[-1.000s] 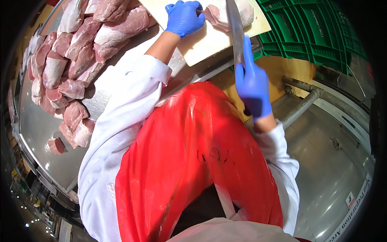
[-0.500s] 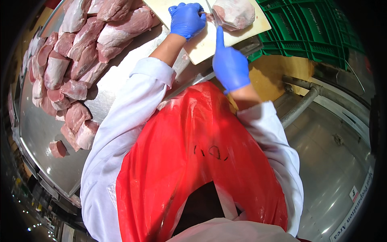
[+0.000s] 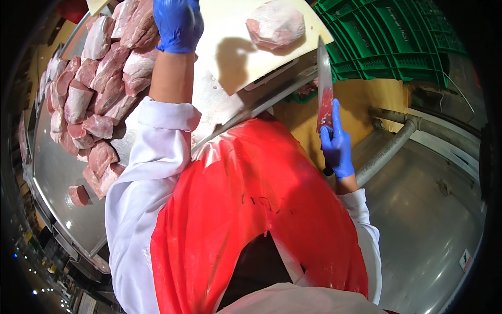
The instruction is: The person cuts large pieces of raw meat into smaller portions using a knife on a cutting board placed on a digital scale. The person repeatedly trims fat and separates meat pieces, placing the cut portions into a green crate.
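My left hand (image 3: 177,25), in a blue glove, reaches up to the top edge beside the meat pile, its fingertips out of frame. My right hand (image 3: 337,146), also gloved, grips a long knife (image 3: 324,78) by its dark handle, index finger along the blade, which is smeared red and points upward. A pale, fat-covered lump of meat (image 3: 275,24) lies on the cream cutting board (image 3: 225,21), untouched by either hand. Many pink meat pieces (image 3: 109,78) are heaped at the left on a steel table (image 3: 63,193).
Green plastic crates (image 3: 387,36) stand at the upper right. Below them are a brownish panel (image 3: 293,125), a metal pipe frame (image 3: 391,146) and a steel surface (image 3: 418,230). My red apron (image 3: 251,178) is close along the table's front edge.
My left hand has moved up and left, away from the board's meat. The knife has left the meat and moved right, past the board's edge, with my right hand lower.
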Motion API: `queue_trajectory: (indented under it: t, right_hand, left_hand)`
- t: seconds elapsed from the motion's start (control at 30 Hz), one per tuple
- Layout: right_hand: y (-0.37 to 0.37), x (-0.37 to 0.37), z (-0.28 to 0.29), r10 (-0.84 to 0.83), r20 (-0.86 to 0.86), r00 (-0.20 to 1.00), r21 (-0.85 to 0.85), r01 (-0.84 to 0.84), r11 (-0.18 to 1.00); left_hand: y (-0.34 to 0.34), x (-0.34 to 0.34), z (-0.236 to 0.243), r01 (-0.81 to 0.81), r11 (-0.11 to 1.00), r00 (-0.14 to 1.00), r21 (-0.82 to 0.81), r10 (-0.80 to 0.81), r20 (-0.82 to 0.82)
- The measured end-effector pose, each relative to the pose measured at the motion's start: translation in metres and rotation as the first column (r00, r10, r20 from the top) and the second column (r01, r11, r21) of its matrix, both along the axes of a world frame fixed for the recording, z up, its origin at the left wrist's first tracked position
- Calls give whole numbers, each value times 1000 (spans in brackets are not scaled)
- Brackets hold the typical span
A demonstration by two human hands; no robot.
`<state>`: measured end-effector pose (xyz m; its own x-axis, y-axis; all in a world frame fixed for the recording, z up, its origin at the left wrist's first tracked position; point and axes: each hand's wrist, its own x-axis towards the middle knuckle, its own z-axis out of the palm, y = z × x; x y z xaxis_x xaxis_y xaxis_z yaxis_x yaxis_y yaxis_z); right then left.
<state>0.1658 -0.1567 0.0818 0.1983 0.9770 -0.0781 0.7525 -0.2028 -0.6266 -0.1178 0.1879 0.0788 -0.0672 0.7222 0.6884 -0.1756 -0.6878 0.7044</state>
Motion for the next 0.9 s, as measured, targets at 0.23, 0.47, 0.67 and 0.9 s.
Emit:
queue_trajectory:
  t: [0.23, 0.47, 0.67, 0.9]
  right_hand:
    - [27, 69, -6, -92, -358, 929, 18, 105, 994]
    - [13, 170, -38, -132, -385, 914, 13, 148, 989]
    - [37, 229, -55, -103, -446, 889, 18, 124, 992]
    - [101, 239, -54, 57, -426, 903, 89, -21, 996]
  left_hand:
    - [11, 179, 80, 175, 964, 985, -199, -169, 45]
    - [33, 199, 12, -83, 961, 641, -264, -151, -752]
    - [-12, 186, -4, -421, 902, 3, 93, 104, -995]
    - [-36, 190, 27, 36, 999, -205, -41, -33, -978]
